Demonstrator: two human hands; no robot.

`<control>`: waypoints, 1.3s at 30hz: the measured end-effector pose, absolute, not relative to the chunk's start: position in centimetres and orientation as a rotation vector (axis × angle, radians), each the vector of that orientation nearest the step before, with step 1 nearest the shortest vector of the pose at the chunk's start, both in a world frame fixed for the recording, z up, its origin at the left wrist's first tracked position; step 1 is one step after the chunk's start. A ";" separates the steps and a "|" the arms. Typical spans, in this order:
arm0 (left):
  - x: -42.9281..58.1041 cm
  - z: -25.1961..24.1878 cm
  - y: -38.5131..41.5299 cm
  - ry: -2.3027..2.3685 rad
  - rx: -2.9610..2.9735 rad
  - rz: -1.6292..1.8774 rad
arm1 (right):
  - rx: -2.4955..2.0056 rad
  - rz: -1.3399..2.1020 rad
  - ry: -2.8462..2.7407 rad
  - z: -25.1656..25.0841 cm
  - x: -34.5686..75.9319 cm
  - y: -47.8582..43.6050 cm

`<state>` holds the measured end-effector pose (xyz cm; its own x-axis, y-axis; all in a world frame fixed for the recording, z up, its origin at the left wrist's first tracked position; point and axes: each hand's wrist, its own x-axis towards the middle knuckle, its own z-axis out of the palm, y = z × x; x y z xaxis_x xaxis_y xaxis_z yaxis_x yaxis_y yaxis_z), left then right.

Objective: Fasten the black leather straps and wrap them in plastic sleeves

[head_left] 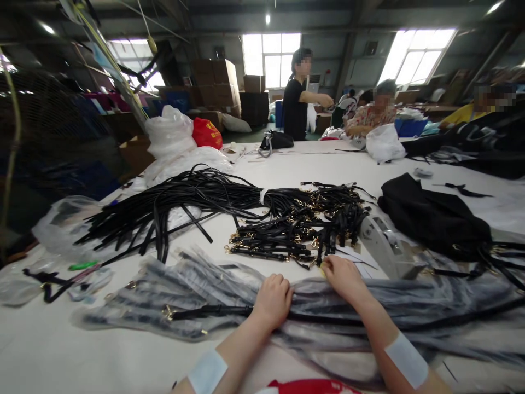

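My left hand [273, 301] is closed round a black strap [209, 312] with a gold clasp at its left end. That strap lies over several long black straps in clear plastic sleeves [188, 284], spread across the table. My right hand [343, 278] is at the far edge of the sleeved straps, thumb and fingers pinched together. A small yellowish bit shows at its fingertips, too small to name. Just beyond both hands lies a pile of short black straps with gold clasps [303, 235]. A grey tape dispenser [385, 246] stands right of my right hand.
A bundle of long black straps [184, 191] with a white tie lies behind on the white table [328, 158]. At right sits a black bag [435, 216]. Plastic bags [65, 224] and a red bag [206, 134] are at left. Co-workers [295, 98] are across the table.
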<state>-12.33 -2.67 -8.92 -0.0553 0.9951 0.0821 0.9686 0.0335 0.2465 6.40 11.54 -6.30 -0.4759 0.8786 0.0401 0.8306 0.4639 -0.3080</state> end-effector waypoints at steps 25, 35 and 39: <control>-13.2 -8.5 -2.9 2.067 1.940 0.399 | -1.320 -0.054 -2.666 -5.1 -0.3 22.1; -12.9 -9.0 -2.6 2.072 1.893 0.691 | -0.784 0.340 -2.695 -0.1 3.2 12.2; -12.2 -6.3 -2.5 1.789 2.108 0.979 | -0.128 0.893 -2.427 3.1 3.3 4.0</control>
<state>-12.19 -2.47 -6.27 0.0435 0.9363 0.3486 0.7984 -0.2423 0.5512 3.29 4.04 3.15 -0.8469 0.2664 0.4602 -0.0953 0.7755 -0.6242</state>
